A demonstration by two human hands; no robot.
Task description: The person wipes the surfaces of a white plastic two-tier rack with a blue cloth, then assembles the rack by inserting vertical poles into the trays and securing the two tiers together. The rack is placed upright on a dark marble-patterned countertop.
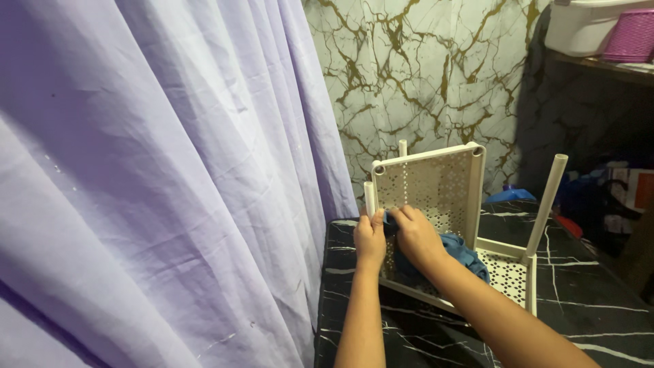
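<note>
A cream plastic rack (436, 184) with perforated shelves lies tipped on a black marble-patterned tabletop (586, 300). One shelf stands upright and another lies flat (507, 272). My left hand (370, 240) grips a white tube post at the rack's near left corner. My right hand (417, 235) presses a blue cloth (463, 251) against the upright perforated shelf, with the cloth bunched under my fingers and trailing onto the flat shelf. A loose-looking white post (548, 204) juts up at the right.
A lilac curtain (170, 170) hangs along the whole left side, close to the table edge. A white wall with gold veins (422, 68) is behind. On a shelf at the upper right sit a white tub (579, 27) and a pink basket (630, 37). Dark clutter fills the right.
</note>
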